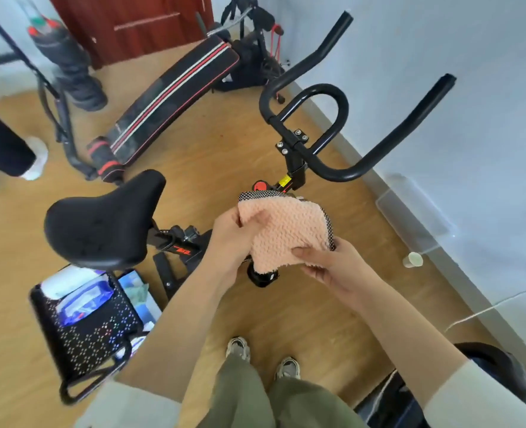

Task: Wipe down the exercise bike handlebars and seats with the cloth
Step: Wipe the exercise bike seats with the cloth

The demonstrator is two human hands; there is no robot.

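Observation:
A peach knitted cloth (286,230) with a dark dotted edge is held in front of me, above the bike frame. My left hand (230,239) grips its left side and my right hand (332,264) pinches its lower right corner. The black exercise bike seat (101,220) sits to the left of my hands, bare and untouched. The black handlebars (326,125) rise beyond the cloth, near the wall, with two long horns and a central loop. The cloth touches neither seat nor handlebars.
A black patterned basket (85,329) with wipes stands on the floor under the seat. A sit-up bench (169,100) lies behind. Another person's legs (5,149) are at the left edge. A white wall (440,57) runs along the right, and a white cable (487,310) lies by it.

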